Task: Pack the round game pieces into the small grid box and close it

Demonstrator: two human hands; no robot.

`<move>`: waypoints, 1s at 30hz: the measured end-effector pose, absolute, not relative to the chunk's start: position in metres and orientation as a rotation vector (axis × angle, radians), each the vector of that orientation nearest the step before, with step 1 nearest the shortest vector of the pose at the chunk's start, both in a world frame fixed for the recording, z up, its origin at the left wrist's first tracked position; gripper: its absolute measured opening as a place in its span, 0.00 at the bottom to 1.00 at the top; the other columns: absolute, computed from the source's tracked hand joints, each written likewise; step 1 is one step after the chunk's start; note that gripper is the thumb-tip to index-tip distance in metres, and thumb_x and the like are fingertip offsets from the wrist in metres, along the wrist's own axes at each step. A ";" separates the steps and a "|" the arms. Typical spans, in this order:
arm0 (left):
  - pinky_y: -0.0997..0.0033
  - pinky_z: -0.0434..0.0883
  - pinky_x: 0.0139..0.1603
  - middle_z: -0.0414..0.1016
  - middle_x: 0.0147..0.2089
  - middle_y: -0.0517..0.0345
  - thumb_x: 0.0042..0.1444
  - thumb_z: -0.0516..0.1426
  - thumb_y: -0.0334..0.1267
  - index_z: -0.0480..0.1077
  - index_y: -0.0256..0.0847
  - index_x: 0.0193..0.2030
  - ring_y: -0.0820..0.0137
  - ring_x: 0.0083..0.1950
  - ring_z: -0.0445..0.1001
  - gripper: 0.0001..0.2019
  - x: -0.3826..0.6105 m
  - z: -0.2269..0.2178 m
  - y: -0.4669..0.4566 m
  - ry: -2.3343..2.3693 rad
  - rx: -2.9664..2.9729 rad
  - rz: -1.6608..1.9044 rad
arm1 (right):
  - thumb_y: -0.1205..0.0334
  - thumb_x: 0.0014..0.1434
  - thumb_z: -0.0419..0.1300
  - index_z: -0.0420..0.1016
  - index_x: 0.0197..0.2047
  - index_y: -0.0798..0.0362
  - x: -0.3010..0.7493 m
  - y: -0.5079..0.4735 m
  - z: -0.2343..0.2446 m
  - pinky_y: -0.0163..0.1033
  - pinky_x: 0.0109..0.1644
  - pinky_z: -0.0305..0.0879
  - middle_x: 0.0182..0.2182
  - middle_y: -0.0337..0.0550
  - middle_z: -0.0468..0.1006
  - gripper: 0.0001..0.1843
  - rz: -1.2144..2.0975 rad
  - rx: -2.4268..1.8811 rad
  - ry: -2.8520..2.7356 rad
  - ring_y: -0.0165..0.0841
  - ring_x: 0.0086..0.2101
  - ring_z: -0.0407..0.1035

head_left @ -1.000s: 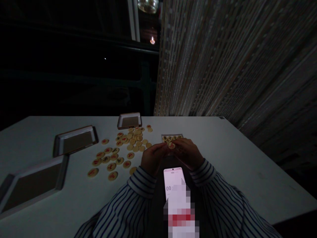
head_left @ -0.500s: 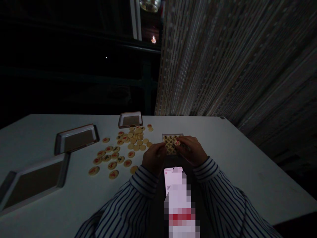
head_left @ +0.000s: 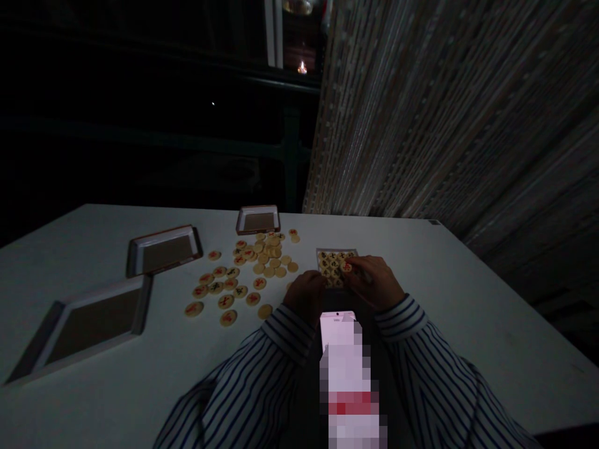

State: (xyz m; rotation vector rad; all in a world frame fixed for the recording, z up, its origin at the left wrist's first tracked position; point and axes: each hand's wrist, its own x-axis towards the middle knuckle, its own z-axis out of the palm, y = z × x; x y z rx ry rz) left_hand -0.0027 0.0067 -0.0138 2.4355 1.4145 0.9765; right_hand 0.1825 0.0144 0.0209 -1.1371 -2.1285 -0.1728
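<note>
A small box (head_left: 322, 251) filled with rows of xiangqi pieces (head_left: 333, 257), marked in dark characters, lies on the table before me. My right hand (head_left: 377, 284) is closed at its right side, pinching a round xiangqi piece (head_left: 346, 267) with a red character over the rows. At the box's near left corner is my left hand (head_left: 306, 296), fingers curled in; what they hold, if anything, is hidden in shadow. Left of it many loose xiangqi pieces (head_left: 226, 301) are scattered, some showing red or dark characters. Others lie blank side up in a heap (head_left: 269, 254).
Three shallow trays stand on the white table (head_left: 468, 324): one near left (head_left: 98, 318), one behind it (head_left: 163, 251), one at the back (head_left: 258, 221). A lit phone (head_left: 337, 330) is below my hands. A string curtain (head_left: 374, 125) hangs beyond the table.
The whole view has shifted, so the table and its things sit further right in the picture. My right hand still holds the red-marked piece over the box; both hands stay close to it.
</note>
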 end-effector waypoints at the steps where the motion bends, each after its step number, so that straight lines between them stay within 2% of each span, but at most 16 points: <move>1: 0.66 0.68 0.43 0.72 0.41 0.48 0.54 0.48 0.30 0.71 0.36 0.40 0.67 0.42 0.70 0.12 -0.003 -0.014 0.006 1.431 2.432 0.958 | 0.60 0.52 0.59 0.70 0.42 0.54 0.183 0.014 0.021 0.44 0.41 0.62 0.36 0.48 0.77 0.13 -0.173 -1.145 -2.130 0.36 0.35 0.70; 5: 0.67 0.68 0.44 0.72 0.43 0.51 0.54 0.50 0.30 0.72 0.38 0.41 0.68 0.43 0.70 0.11 -0.003 -0.016 0.006 1.494 2.432 0.878 | 0.59 0.52 0.59 0.70 0.41 0.54 0.184 0.015 0.020 0.44 0.41 0.62 0.35 0.47 0.77 0.13 -0.155 -1.179 -2.142 0.36 0.35 0.70; 11: 0.68 0.68 0.45 0.72 0.43 0.51 0.54 0.51 0.31 0.72 0.38 0.40 0.68 0.44 0.70 0.11 -0.002 -0.015 0.007 1.515 2.447 0.787 | 0.60 0.51 0.59 0.70 0.41 0.53 0.185 0.014 0.023 0.44 0.43 0.61 0.38 0.47 0.76 0.12 -0.118 -1.170 -2.144 0.37 0.39 0.68; 20: 0.67 0.66 0.46 0.72 0.43 0.52 0.54 0.51 0.32 0.72 0.38 0.39 0.67 0.44 0.69 0.10 -0.002 -0.011 0.005 1.517 2.449 0.677 | 0.61 0.51 0.58 0.71 0.42 0.53 0.187 0.014 0.028 0.44 0.44 0.61 0.38 0.47 0.76 0.13 -0.074 -1.200 -2.140 0.37 0.39 0.68; 26: 0.67 0.66 0.46 0.72 0.43 0.52 0.54 0.50 0.32 0.73 0.38 0.38 0.66 0.44 0.69 0.10 -0.003 -0.009 0.004 1.523 2.450 0.672 | 0.63 0.51 0.58 0.72 0.42 0.54 0.189 0.023 0.051 0.42 0.44 0.61 0.37 0.46 0.76 0.13 0.001 -1.179 -2.211 0.35 0.39 0.68; 30: 0.67 0.66 0.46 0.72 0.43 0.52 0.55 0.49 0.32 0.72 0.38 0.40 0.66 0.44 0.69 0.11 -0.003 -0.010 0.004 1.530 2.426 0.667 | 0.64 0.50 0.57 0.73 0.41 0.55 0.186 0.032 0.069 0.40 0.42 0.62 0.34 0.45 0.76 0.13 0.051 -1.170 -2.313 0.33 0.35 0.69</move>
